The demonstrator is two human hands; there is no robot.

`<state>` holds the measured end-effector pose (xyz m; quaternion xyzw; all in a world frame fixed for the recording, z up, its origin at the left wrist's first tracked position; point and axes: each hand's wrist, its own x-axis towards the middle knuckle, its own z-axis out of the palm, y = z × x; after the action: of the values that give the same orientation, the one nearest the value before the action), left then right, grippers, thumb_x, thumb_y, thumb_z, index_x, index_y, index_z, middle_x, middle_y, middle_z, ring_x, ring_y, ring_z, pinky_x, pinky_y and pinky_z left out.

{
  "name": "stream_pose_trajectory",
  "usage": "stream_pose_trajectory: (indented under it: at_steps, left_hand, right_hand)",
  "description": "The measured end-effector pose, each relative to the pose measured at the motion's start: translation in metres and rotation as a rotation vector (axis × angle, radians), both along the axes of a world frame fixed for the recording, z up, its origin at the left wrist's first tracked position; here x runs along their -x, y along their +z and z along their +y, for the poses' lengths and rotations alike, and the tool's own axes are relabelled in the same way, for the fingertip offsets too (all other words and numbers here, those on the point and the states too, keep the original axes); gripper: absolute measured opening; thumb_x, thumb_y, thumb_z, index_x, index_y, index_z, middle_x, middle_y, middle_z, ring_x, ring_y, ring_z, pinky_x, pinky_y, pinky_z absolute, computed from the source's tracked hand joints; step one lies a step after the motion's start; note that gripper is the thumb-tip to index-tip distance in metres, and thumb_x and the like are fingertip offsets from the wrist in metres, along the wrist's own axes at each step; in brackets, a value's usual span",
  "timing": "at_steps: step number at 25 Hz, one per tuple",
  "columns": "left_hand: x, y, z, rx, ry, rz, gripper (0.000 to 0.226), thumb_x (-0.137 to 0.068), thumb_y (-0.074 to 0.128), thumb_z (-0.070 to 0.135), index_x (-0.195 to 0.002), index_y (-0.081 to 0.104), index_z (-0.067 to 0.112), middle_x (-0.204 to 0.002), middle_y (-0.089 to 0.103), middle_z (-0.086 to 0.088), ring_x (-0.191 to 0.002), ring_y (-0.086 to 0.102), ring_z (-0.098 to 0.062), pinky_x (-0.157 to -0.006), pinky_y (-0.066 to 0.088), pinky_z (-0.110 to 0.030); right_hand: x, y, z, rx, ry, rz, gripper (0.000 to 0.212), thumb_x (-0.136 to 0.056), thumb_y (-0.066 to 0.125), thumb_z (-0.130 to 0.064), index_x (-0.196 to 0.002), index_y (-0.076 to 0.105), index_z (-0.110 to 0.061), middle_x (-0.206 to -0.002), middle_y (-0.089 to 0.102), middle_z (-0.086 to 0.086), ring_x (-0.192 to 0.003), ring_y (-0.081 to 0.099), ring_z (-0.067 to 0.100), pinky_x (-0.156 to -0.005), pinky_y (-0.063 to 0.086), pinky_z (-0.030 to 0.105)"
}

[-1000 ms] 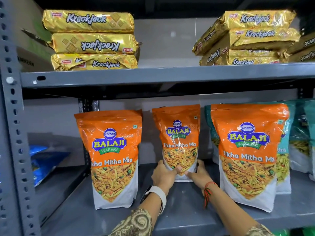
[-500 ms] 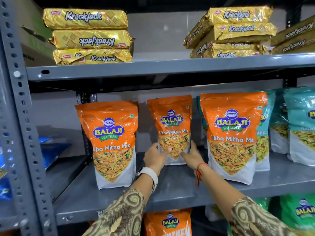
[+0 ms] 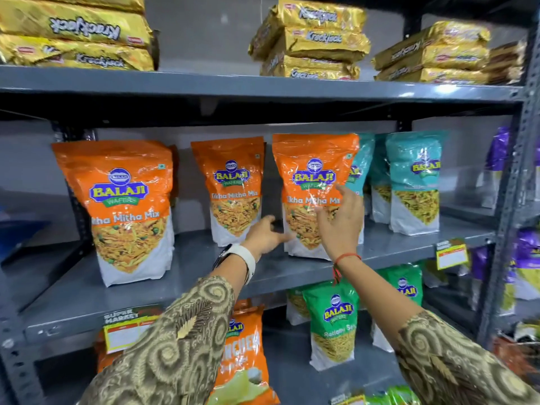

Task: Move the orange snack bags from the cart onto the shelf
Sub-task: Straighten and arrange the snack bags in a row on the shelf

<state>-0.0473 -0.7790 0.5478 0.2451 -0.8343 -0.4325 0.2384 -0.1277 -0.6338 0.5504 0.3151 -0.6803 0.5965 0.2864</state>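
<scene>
Three orange Balaji snack bags stand upright on the grey middle shelf (image 3: 292, 273): a left bag (image 3: 128, 206), a middle bag (image 3: 233, 188) set further back, and a right bag (image 3: 312, 182) at the front. My left hand (image 3: 267, 236) hovers open by the right bag's lower left corner, fingers spread, holding nothing. My right hand (image 3: 342, 223) is raised in front of that same bag, fingers apart, empty. Whether either hand touches the bag is unclear. The cart is out of view.
Teal bags (image 3: 415, 182) stand right of the orange ones. Gold Krackjack packs (image 3: 309, 39) fill the top shelf. On the lower shelf stand a green bag (image 3: 333, 320) and another orange bag (image 3: 245, 352). Purple bags (image 3: 526, 258) sit on the neighbouring rack, right. Price tags (image 3: 122, 331) hang off the shelf edge.
Both hands have let go of the middle orange bag and moved right, in front of the right orange bag. The view has shifted right and down.
</scene>
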Motion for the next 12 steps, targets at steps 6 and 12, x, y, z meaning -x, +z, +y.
stream_pose_trajectory:
  at_steps: [6,12]
  left_hand:
    - [0.027,-0.038,0.001,0.018,-0.012,-0.128,0.099,-0.065,0.082,0.048,-0.144,0.036,0.011,-0.148,0.044,-0.004,-0.133,0.045,-0.025,-0.109,0.04,-0.039]
    - [0.03,-0.041,0.006,0.023,0.074,-0.062,0.097,-0.056,0.084,0.054,-0.136,0.045,0.014,-0.142,0.053,-0.004,-0.126,0.052,-0.025,-0.104,0.045,-0.041]
  right_hand:
    - [0.054,-0.062,0.042,-0.717,0.075,-0.356,0.064,-0.074,0.058,-0.067,-0.122,0.054,-0.025,-0.125,0.062,0.002,-0.118,0.056,0.023,-0.097,0.033,0.045]
    - [0.068,-0.066,0.027,-0.618,0.128,-0.291,0.058,-0.056,0.05,-0.075,-0.084,0.061,-0.025,-0.092,0.072,-0.004,-0.093,0.066,0.017,-0.096,0.042,0.05]
